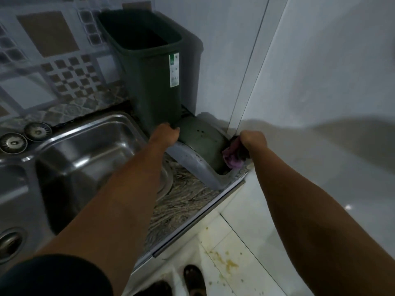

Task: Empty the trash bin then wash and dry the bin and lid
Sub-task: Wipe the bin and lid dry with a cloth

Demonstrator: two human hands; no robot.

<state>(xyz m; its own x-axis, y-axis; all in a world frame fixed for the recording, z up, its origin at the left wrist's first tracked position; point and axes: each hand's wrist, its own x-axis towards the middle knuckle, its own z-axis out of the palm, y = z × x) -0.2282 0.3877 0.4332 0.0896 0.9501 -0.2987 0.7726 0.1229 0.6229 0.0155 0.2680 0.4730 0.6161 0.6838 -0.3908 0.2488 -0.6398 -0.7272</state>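
Head view, the only one supplied: the dark green rectangular plastic trash bin [149, 67] stands upright and open on the speckled stone table [181, 201], in the corner against the wall, just right of the stainless steel sink [85, 150]. What shows of its interior appears empty, so emptying is judged done.

Its grey plastic lid with a darker swing flap [198, 152] lies on the table in front of the bin. The left hand [165, 133] is closed on the lid's far left edge, steadying it. The right hand [253, 139] is clenched around a crumpled purple cloth [233, 159] pressed to the lid's right side. Dark specks, drops or dirt, dot the flap and frame. Judgement: the lid is being wiped dry or clean, so the task is late but unfinished.

Not determinable:
- whether the bin itself is dry;
- the bin's bottom, lost in shadow;
- the fingers of both hands, turned away.

Lighting is dim and edges are soft.
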